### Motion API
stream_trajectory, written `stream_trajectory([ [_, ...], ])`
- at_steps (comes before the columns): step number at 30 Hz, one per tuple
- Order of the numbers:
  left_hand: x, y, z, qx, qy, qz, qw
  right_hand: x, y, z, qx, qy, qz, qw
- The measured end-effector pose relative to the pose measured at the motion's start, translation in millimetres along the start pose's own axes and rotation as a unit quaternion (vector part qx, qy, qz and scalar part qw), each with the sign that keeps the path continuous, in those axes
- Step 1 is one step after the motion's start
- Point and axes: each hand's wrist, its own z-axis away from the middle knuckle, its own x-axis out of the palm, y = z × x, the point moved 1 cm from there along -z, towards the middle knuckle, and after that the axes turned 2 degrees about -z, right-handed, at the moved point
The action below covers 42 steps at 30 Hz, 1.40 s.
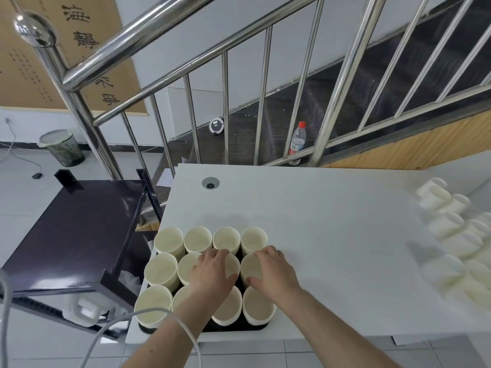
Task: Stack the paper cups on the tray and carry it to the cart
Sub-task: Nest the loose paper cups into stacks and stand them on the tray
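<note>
Our left hand [212, 272] and right hand [273, 272] rest spread-fingered on cup stacks [198, 239] filling the tray [233, 326] at the desk's [318, 221] near-left corner.

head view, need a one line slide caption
Both hands, left and right, rest on cream paper cup stacks filling a black tray on a white table.

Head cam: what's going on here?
A person is arranging stacks of paper cups on a dark tray at the white table's near-left corner. Both hands rest on the middle row: left hand, right hand. More cups lie at the table's right. The dark cart stands left.
</note>
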Motion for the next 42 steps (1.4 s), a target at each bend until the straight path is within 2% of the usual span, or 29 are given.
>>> stream_trajectory([
  [10, -4, 12, 8, 0.008, 0.015, -0.005, 1.0, -8, 6, 6, -0.009, 0.027, -0.014, 1.0],
  [18, -6, 76, 27, 0.06, 0.043, 0.012, 0.997, -53, 57, 35, -0.026, 0.067, -0.02, 0.997],
  [27, 15, 196, 49, 0.119, 0.065, 0.039, 0.99, -107, 159, 86, -0.021, 0.12, -0.027, 0.992],
  [38, 82, 354, 75, 0.191, 0.003, 0.025, 0.981, -153, 328, 162, 0.064, 0.166, -0.051, 0.983],
  [42, 94, 396, 69, 0.22, -0.011, 0.013, 0.975, -162, 370, 174, 0.106, 0.174, -0.059, 0.977],
])
